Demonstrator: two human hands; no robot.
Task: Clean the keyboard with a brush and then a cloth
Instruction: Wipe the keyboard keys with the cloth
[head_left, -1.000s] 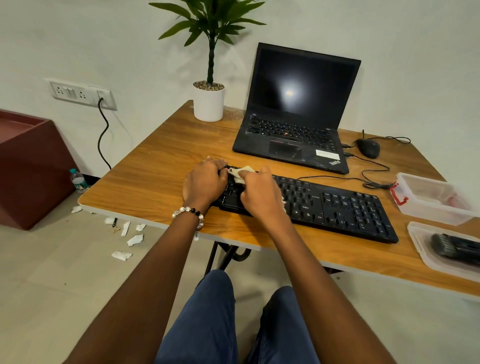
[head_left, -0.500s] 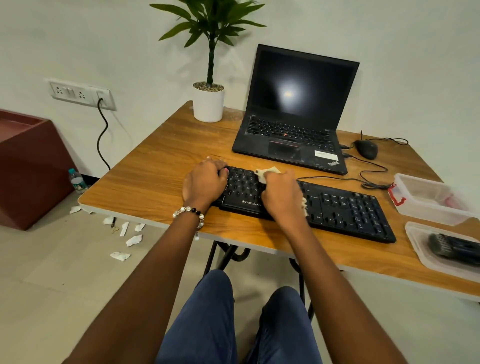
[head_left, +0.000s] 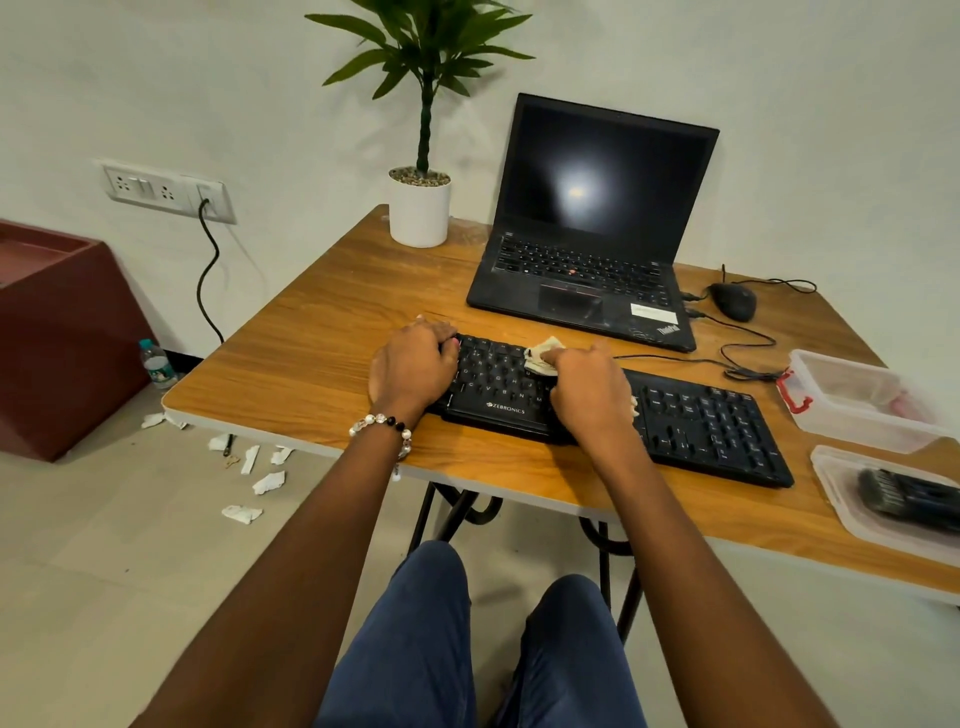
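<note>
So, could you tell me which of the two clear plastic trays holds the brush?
The nearer tray at the table's right edge; the brush lies in it.

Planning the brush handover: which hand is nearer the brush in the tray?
Right. The right hand wipes mid-keyboard with the cloth, closer to the brush; the left hand holds the keyboard's far end.

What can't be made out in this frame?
- Head view: most of the cloth, hidden under the right hand.
- Keyboard left end, covered by the left hand.
- Dark object in the lid: blurred, cut by the right edge.
</note>
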